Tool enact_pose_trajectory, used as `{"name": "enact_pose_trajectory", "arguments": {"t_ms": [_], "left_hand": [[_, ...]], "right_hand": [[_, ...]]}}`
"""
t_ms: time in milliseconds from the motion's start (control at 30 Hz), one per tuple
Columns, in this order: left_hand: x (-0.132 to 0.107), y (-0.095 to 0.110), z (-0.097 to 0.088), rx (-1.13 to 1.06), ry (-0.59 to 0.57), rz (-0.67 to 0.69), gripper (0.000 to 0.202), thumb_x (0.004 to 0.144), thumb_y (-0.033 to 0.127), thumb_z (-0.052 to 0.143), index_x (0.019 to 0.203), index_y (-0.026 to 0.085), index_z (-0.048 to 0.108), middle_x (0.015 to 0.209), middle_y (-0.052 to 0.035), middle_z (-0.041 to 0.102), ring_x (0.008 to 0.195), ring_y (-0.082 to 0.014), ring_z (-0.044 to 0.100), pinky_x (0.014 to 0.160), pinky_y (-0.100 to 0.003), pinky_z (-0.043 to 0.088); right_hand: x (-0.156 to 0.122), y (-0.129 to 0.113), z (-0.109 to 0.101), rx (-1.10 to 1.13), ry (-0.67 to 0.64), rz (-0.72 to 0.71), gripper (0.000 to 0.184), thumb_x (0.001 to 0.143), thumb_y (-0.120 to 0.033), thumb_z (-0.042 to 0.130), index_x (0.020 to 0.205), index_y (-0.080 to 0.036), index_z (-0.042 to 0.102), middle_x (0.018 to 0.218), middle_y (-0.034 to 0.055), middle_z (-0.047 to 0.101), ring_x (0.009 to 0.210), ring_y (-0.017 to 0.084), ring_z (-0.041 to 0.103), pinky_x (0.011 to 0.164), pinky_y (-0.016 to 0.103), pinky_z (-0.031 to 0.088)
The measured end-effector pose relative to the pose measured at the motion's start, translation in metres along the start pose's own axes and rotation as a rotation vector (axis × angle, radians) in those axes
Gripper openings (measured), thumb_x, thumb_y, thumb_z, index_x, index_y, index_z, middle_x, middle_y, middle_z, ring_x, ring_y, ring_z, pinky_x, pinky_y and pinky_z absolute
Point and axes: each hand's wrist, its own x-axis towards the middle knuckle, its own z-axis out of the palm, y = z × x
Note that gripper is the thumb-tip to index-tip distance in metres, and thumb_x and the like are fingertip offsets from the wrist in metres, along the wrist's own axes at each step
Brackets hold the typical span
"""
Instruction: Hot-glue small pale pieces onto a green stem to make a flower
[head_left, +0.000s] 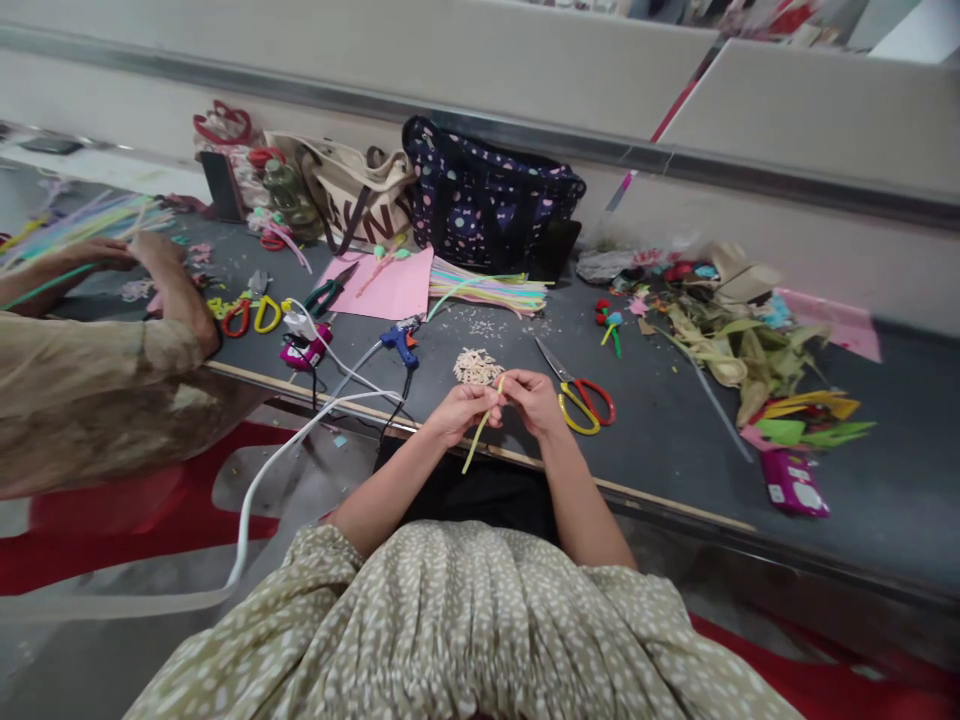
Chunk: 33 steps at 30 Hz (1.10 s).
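My left hand [463, 410] and my right hand [534, 398] meet at the near edge of the dark table [660, 440], fingers pinched together on a yellow-green strip [480, 432] that hangs down toward my lap. Just beyond my fingers lies a small pile of pale straw pieces [477, 366]. Scissors with red and yellow handles [581, 398] lie right of my right hand. A blue glue gun [399, 342] rests to the left, its cord running off the table edge.
Another person's arms [161, 285] work at the left among coloured straws. Also on the table: pink paper [386, 283], a bundle of pastel strips [487, 290], a dotted navy bag [487, 200], a beige tote [356, 195], dried leaves [739, 345], a pink packet [795, 482].
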Motion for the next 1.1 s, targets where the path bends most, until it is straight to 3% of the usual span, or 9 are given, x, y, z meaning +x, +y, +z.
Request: {"name": "enact_pose_trajectory", "arguments": {"t_ms": [167, 367, 600, 867, 1100], "left_hand": [[-0.004, -0.004, 0.002, 0.027, 0.026, 0.034, 0.042, 0.061, 0.042, 0.089, 0.08, 0.008, 0.072, 0.061, -0.0033, 0.067, 0.051, -0.0105, 0.06, 0.066, -0.028, 0.056], [-0.015, -0.007, 0.007, -0.074, 0.031, 0.076, 0.046, 0.056, 0.043, 0.092, 0.079, 0.009, 0.071, 0.059, -0.0017, 0.065, 0.05, -0.0097, 0.059, 0.068, -0.03, 0.058], [-0.031, -0.017, 0.005, -0.096, -0.005, 0.054, 0.042, 0.061, 0.039, 0.09, 0.082, 0.009, 0.071, 0.061, -0.0004, 0.065, 0.052, -0.0088, 0.06, 0.069, -0.029, 0.058], [-0.05, -0.048, 0.001, 0.133, 0.062, 0.113, 0.046, 0.061, 0.047, 0.088, 0.082, 0.009, 0.071, 0.065, -0.0049, 0.07, 0.054, -0.0105, 0.063, 0.058, -0.022, 0.049], [-0.066, -0.084, -0.006, 0.203, 0.106, 0.146, 0.05, 0.061, 0.055, 0.084, 0.08, 0.01, 0.071, 0.064, -0.0046, 0.069, 0.053, -0.0108, 0.061, 0.058, -0.024, 0.05]], "right_hand": [[-0.008, -0.003, 0.005, -0.05, 0.035, -0.052, 0.028, 0.066, -0.045, 0.082, 0.072, -0.019, 0.073, 0.058, -0.0016, 0.061, 0.054, 0.011, 0.05, 0.057, 0.028, 0.045], [-0.017, -0.002, 0.006, 0.086, -0.062, 0.066, 0.041, 0.07, -0.059, 0.078, 0.079, -0.019, 0.073, 0.063, -0.001, 0.06, 0.055, 0.01, 0.051, 0.055, 0.026, 0.046], [-0.042, 0.003, 0.016, 0.063, -0.049, 0.022, 0.033, 0.065, -0.047, 0.084, 0.081, -0.02, 0.075, 0.064, -0.0011, 0.064, 0.054, 0.012, 0.055, 0.055, 0.028, 0.047], [-0.053, 0.001, 0.014, -0.058, 0.183, -0.232, 0.027, 0.073, -0.046, 0.076, 0.078, -0.02, 0.074, 0.06, -0.0026, 0.057, 0.055, 0.011, 0.045, 0.058, 0.027, 0.039], [-0.049, -0.003, 0.01, -0.15, 0.376, -0.391, 0.03, 0.076, -0.049, 0.068, 0.077, -0.019, 0.07, 0.059, -0.0027, 0.053, 0.057, 0.012, 0.043, 0.059, 0.028, 0.037]]}}
